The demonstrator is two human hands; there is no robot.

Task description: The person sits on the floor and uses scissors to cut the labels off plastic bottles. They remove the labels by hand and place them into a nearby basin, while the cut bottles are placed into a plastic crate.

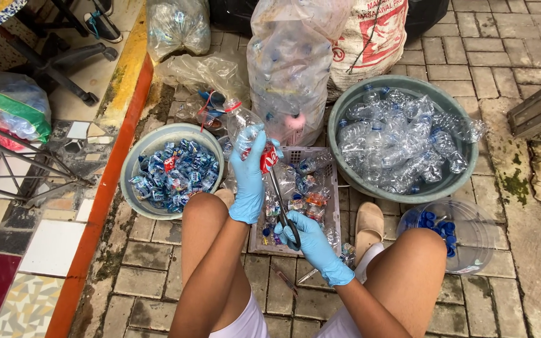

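Note:
My left hand (249, 178), in a blue glove, grips a clear plastic bottle (243, 128) with a red label, held over a white slotted crate (329, 164). My right hand (313, 243), also gloved in blue, holds black scissors (282, 199) whose blades reach up to the bottle's red label (268, 158). The crate between my knees holds crumpled bottles and label scraps. I sit low with both bare knees in view and beige slippers on the paving.
A grey basin (142, 145) at the left holds blue label scraps. A large green-grey tub (349, 103) at the right is full of clear bottles. A clear bowl (478, 247) holds blue caps. Plastic sacks of bottles (289, 62) stand behind. An orange curb (104, 188) runs at left.

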